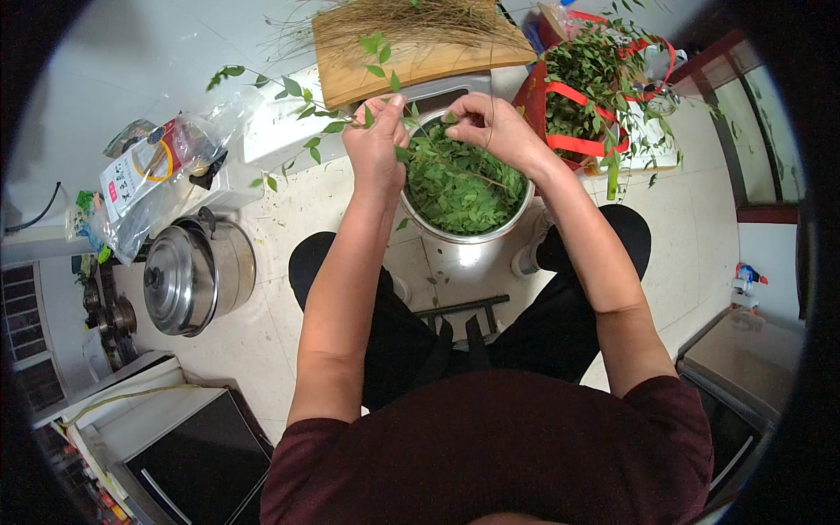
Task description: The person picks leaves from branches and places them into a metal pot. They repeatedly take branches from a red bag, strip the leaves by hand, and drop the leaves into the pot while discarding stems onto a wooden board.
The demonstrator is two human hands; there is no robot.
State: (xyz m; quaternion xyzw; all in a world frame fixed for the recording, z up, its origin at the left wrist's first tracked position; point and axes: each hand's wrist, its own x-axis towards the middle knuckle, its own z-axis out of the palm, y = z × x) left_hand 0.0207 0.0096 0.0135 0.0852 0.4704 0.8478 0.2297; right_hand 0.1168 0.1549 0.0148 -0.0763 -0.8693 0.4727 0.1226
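My left hand (pixel 379 131) is closed around leafy green stems (pixel 315 117), whose sprigs fan out to the left and upward. Just right of it, my right hand (pixel 489 125) is bent above the rim of a round metal pot, with thumb and fingertips close together near a leaf; whether they pinch it is not clear. Loose green leaves (pixel 459 197) fill much of the pot (pixel 467 237), which stands on the floor between my feet. Beyond my hands, a bundle of thin bare stems (pixel 420 26) lies on a wooden board (pixel 367 72).
A red bag (pixel 533 98) full of leafy branches (pixel 577 72) stands at the upper right. A large lidded steel pot (pixel 197 275) is on the floor at the left, near plastic packages (pixel 141 167) on a white foam box (pixel 220 187). Some leaf bits lie on the tiles.
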